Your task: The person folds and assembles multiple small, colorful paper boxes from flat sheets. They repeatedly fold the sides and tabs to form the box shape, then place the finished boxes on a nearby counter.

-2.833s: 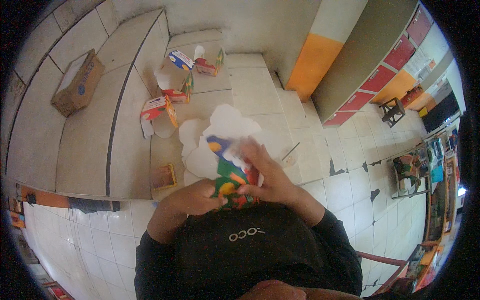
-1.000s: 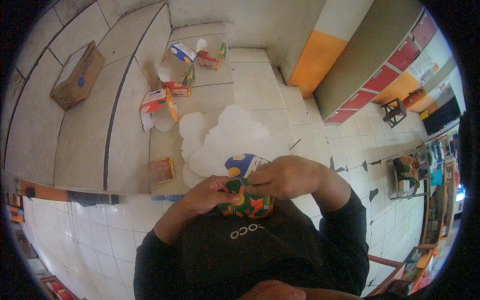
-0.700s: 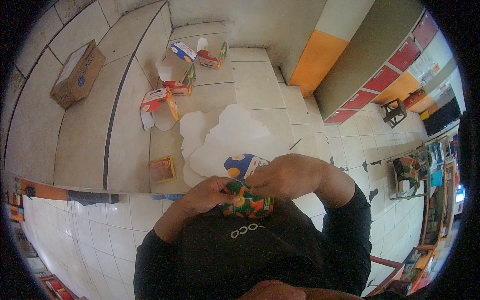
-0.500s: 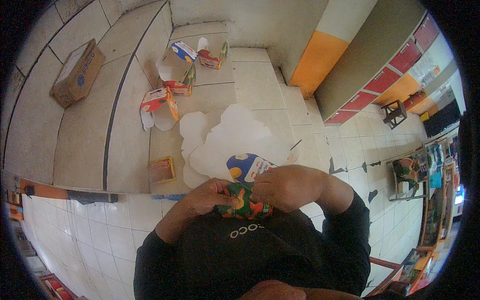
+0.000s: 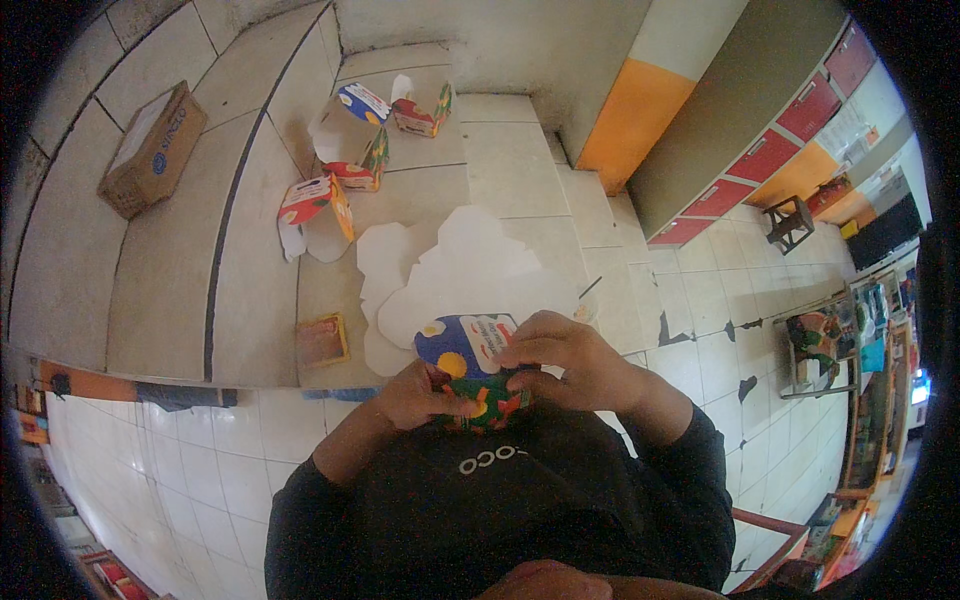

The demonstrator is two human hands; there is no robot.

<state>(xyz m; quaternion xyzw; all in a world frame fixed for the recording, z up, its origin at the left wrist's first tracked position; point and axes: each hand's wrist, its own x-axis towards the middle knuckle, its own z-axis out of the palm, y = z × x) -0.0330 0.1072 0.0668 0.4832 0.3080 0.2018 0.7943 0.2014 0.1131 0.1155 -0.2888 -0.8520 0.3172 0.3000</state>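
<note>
Close to my chest, I hold a colourful cardboard food box (image 5: 450, 345) with a blue, yellow-spotted panel on top and a green and red patterned side. My left hand (image 5: 412, 398) grips its left side, thumb lying across the green face. Fingers of my right hand (image 5: 575, 362) rest over the box's right top edge, with the thumb bent against the front. Just beyond lie flat white card blanks (image 5: 470, 262), overlapping each other on the tiled ledge. Parts of the box are covered by my fingers.
Partly folded boxes (image 5: 316, 205) in red, blue and green stand at the far left of the tiled ledge (image 5: 515, 150). A small yellow-edged packet (image 5: 323, 340) lies near its front edge. A brown carton (image 5: 155, 150) sits on the raised step; a stool (image 5: 788, 224) stands at right.
The box has shifted left and turned, so more of its blue top panel shows. My right hand has gone from a bunched grip to fingers extended over the top edge.
</note>
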